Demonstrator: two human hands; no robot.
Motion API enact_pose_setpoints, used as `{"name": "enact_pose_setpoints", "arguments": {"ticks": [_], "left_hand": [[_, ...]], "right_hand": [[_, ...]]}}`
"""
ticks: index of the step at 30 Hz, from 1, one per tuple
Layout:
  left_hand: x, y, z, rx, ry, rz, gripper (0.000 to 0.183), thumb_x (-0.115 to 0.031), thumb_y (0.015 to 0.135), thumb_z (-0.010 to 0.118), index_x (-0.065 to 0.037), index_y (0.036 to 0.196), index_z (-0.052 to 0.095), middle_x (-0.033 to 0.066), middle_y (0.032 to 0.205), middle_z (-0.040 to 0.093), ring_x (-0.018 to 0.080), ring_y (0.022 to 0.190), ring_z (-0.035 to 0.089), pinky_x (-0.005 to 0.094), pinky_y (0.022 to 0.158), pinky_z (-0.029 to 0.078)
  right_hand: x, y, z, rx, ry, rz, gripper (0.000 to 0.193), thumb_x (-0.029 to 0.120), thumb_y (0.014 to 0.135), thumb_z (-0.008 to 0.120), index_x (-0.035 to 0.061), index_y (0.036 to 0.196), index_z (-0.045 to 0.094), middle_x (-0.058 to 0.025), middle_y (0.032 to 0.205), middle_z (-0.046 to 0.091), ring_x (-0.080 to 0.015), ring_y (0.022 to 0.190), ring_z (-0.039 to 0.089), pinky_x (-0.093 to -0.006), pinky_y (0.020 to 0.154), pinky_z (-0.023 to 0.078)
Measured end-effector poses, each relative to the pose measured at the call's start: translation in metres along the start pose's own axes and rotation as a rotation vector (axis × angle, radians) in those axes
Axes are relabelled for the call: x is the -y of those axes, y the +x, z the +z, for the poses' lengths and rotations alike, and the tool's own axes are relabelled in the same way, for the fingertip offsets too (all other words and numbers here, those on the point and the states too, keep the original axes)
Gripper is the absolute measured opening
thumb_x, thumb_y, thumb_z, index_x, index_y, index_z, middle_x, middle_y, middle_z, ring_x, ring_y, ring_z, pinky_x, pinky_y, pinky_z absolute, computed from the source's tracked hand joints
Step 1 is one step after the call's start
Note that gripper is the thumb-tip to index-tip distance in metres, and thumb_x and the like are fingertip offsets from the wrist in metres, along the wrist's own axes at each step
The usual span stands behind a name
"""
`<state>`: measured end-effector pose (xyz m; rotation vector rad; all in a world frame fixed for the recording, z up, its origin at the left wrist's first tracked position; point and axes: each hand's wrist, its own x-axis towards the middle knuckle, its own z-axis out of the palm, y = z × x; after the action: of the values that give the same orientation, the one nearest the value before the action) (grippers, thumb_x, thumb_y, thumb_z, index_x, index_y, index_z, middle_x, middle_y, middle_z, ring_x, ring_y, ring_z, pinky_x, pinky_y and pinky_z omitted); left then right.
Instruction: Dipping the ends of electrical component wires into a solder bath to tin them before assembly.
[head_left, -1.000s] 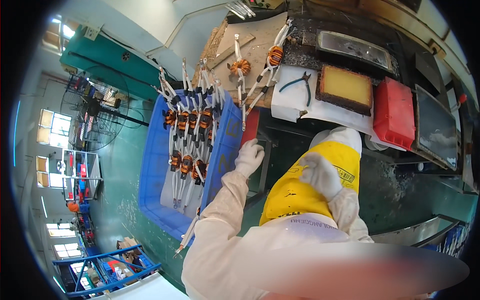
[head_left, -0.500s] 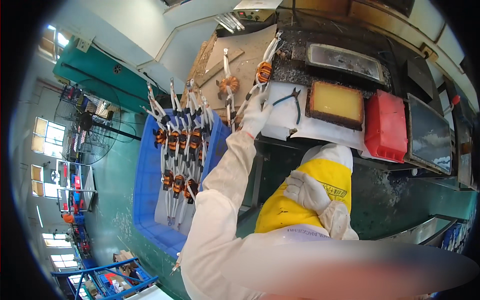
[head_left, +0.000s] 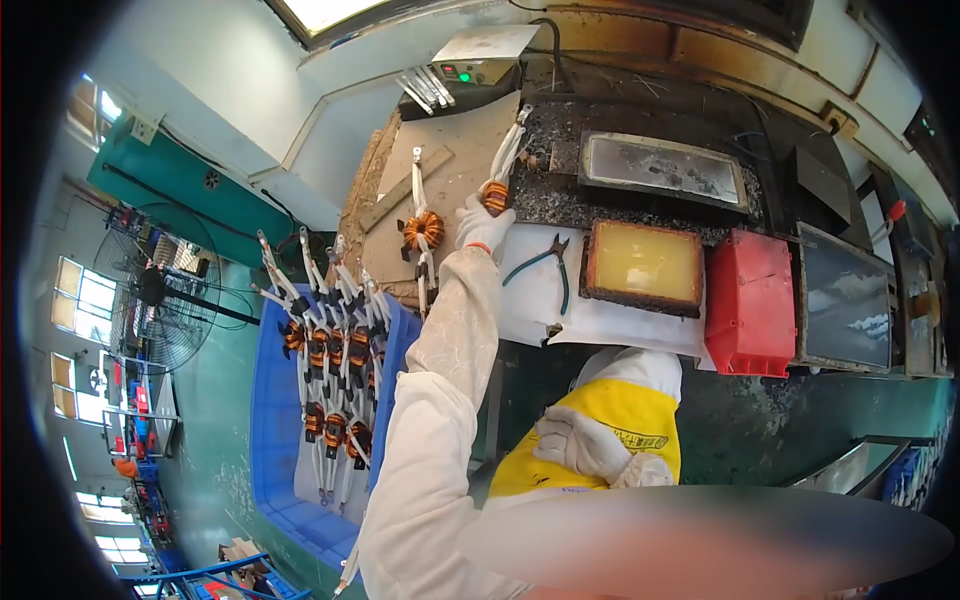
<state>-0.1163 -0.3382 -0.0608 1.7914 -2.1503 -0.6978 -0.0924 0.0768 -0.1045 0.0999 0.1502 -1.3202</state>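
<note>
My left hand (head_left: 484,222), in a white glove, is closed round the lower side of a copper-wound ring coil (head_left: 495,197). White leads run up from this coil to metal lugs at the back of the bench; its lower leads are hidden by my hand and sleeve. Just left of it, a second ring coil (head_left: 424,231) lies on the brown board with leads above and below. My right hand (head_left: 580,442), also gloved, is held in front of the yellow apron (head_left: 640,425), fingers loosely bent and nothing seen in them.
A blue crate (head_left: 275,420) of several coils stands to the left. On white paper lie cutting pliers (head_left: 560,275), beside a tray of yellowish material (head_left: 640,268) and a red bin (head_left: 750,305). Farther back sit a framed grey-surfaced tray (head_left: 660,168) and a control box (head_left: 480,72).
My left hand has moved up from the lower leads onto the ring coil. The whole view has shifted, with the bench now lower in the picture. My right hand stays by the apron.
</note>
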Motion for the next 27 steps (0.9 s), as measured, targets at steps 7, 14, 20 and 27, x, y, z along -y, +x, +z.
{"name": "enact_pose_setpoints", "arguments": {"ticks": [7,14,20,27], "left_hand": [[0.004,0.013,0.009,-0.026,-0.050,0.034,0.080,-0.049,0.073,0.078,-0.021,0.142,0.047,0.0231,0.132,0.051,0.0431,0.116,0.061,0.0497,0.098,0.049],[0.015,0.017,-0.013,-0.002,-0.691,0.076,0.061,-0.031,0.077,0.083,0.003,0.121,0.058,0.0068,0.093,0.066,0.0152,0.079,0.064,0.0299,0.073,0.053],[0.000,-0.012,-0.063,0.061,-0.993,0.121,0.047,-0.022,0.084,0.080,-0.001,0.120,0.058,0.0036,0.092,0.064,0.0103,0.070,0.060,0.0245,0.065,0.053],[-0.052,-0.080,-0.087,0.327,-1.076,0.133,0.044,-0.018,0.086,0.078,-0.005,0.123,0.057,0.0021,0.089,0.063,0.0093,0.071,0.061,0.0278,0.054,0.054]], "right_hand": [[0.003,0.003,-0.003,0.057,0.080,0.020,0.043,0.033,0.107,0.052,0.0040,0.138,0.052,-0.0187,0.133,0.062,-0.0374,0.120,0.062,-0.0517,0.112,0.044],[0.004,0.005,-0.005,0.018,0.120,0.040,0.037,0.029,0.106,0.056,0.0042,0.134,0.054,-0.0197,0.131,0.063,-0.0354,0.113,0.065,-0.0501,0.108,0.047],[0.003,0.002,0.004,0.012,0.098,0.039,0.035,0.028,0.105,0.057,0.0037,0.130,0.056,-0.0191,0.128,0.062,-0.0310,0.108,0.064,-0.0511,0.110,0.045],[-0.003,-0.003,-0.001,0.011,0.075,-0.009,0.038,0.028,0.106,0.055,0.0036,0.135,0.052,-0.0183,0.129,0.061,-0.0328,0.114,0.064,-0.0512,0.110,0.046]]}}
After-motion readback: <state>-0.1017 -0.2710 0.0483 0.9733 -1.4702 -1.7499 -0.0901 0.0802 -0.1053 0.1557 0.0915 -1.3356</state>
